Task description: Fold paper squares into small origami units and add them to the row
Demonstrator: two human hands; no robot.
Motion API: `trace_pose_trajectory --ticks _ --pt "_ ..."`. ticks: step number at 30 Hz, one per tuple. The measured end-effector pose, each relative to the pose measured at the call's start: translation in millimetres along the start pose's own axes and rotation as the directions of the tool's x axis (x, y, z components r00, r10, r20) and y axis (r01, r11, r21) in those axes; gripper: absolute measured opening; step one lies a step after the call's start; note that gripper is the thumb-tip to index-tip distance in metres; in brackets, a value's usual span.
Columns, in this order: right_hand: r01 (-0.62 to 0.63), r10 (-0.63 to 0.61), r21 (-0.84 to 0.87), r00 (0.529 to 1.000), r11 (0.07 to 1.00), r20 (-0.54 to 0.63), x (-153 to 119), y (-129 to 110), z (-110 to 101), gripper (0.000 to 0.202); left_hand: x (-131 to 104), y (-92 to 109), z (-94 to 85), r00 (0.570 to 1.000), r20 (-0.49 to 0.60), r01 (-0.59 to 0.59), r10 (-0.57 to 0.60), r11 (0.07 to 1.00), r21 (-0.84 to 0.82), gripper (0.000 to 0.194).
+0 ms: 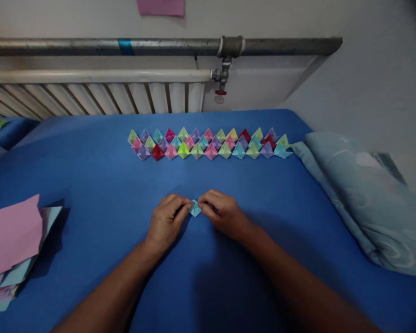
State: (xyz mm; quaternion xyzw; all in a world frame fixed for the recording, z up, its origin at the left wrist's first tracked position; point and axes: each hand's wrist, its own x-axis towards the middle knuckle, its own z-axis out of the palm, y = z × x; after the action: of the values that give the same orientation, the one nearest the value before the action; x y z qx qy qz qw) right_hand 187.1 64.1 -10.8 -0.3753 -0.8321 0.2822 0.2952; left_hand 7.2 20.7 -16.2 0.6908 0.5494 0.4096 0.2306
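Observation:
A small light-blue folded paper piece is held between both hands, just above or on the blue surface. My left hand pinches its left edge between thumb and forefinger. On the other side, my right hand pinches the right edge with fingers curled. Beyond the hands lie several folded paper pieces in pink, green, blue, purple, red and yellow, packed in close rows from left to right.
At the left lies a stack of coloured paper sheets, pink on top. A pale blue-green patterned pillow rests at the right. Behind the surface are a white radiator, a metal pipe and a red valve handle.

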Motion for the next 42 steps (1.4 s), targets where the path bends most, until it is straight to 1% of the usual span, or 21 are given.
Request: trace_pose_trajectory --ticks 3,6,9,12,14,15,18,20,22,25,29,31,33,36,39,42 --pt "-0.029 0.028 -0.008 0.997 1.0 -0.075 -1.8 -0.3 -0.7 0.015 1.1 1.7 -3.1 0.997 -0.043 0.07 -0.072 0.996 -0.047 0.012" --pt "-0.103 0.108 0.04 0.981 0.994 -0.162 -3.0 -1.3 -1.2 0.014 1.8 2.5 -4.5 0.986 -0.097 0.127 -0.135 0.988 -0.082 0.013" --pt "-0.172 0.195 0.127 0.959 0.977 -0.206 -3.4 -4.3 -2.1 0.012 2.0 2.5 -3.5 0.973 -0.144 0.163 -0.182 0.978 -0.133 0.013" --pt "-0.184 0.226 0.186 0.946 0.965 -0.233 -4.3 -9.3 -3.4 0.012 1.7 3.9 -1.3 0.96 -0.139 0.204 -0.244 0.946 -0.253 0.014" --pt "-0.16 0.202 0.173 0.944 0.972 -0.26 -5.5 -13.0 -4.0 0.012 1.2 6.9 0.4 0.952 -0.09 0.246 -0.292 0.907 -0.343 0.016" --pt "-0.135 0.17 0.143 0.948 0.981 -0.269 -6.2 -14.8 -4.1 0.012 0.9 8.8 1.2 0.947 -0.056 0.273 -0.315 0.887 -0.371 0.019" --pt "-0.023 0.025 0.014 0.965 1.0 -0.26 -8.2 -19.5 -3.4 0.012 -0.6 14.3 4.1 0.928 0.016 0.35 -0.373 0.854 -0.386 0.032" --pt "0.042 -0.051 -0.043 0.968 0.998 -0.246 -9.1 -21.9 -2.2 0.013 -1.9 15.9 6.4 0.912 0.037 0.388 -0.408 0.831 -0.4 0.033" --pt "0.076 -0.089 -0.062 0.965 0.995 -0.246 -9.7 -23.5 -0.6 0.013 -3.2 15.8 8.6 0.898 0.063 0.416 -0.435 0.796 -0.44 0.031" --pt "0.069 -0.083 -0.062 0.964 0.996 -0.252 -10.1 -24.5 1.6 0.013 -3.9 14.9 10.1 0.884 0.083 0.438 -0.46 0.754 -0.49 0.029" --pt "0.007 -0.023 -0.061 0.964 0.998 -0.266 -10.9 -24.5 4.0 0.014 -0.8 14.9 6.8 0.868 0.039 0.432 -0.495 0.714 -0.55 0.029" --pt "-0.021 0.009 -0.045 0.968 0.999 -0.25 -11.6 -24.6 5.9 0.015 1.0 14.1 3.6 0.86 0.021 0.425 -0.51 0.693 -0.583 0.028" --pt "-0.048 0.044 -0.014 0.978 0.999 -0.206 -12.0 -25.1 8.4 0.015 1.4 12.4 0.5 0.867 0.001 0.415 -0.499 0.72 -0.556 0.024" --pt "-0.121 0.131 0.086 0.984 0.989 -0.124 -11.5 -27.0 11.2 0.013 -1.3 9.5 -2.6 0.907 -0.045 0.375 -0.419 0.851 -0.367 0.021" --pt "-0.219 0.245 0.225 0.964 0.95 -0.098 -9.6 -31.1 9.4 0.005 -5.0 8.4 -3.2 0.958 -0.062 0.265 -0.278 0.95 -0.166 0.024" --pt "-0.239 0.285 0.312 0.952 0.92 -0.11 -7.4 -35.3 4.2 0.013 -7.6 9.0 -2.2 0.987 -0.049 0.151 -0.155 0.986 -0.074 0.027"
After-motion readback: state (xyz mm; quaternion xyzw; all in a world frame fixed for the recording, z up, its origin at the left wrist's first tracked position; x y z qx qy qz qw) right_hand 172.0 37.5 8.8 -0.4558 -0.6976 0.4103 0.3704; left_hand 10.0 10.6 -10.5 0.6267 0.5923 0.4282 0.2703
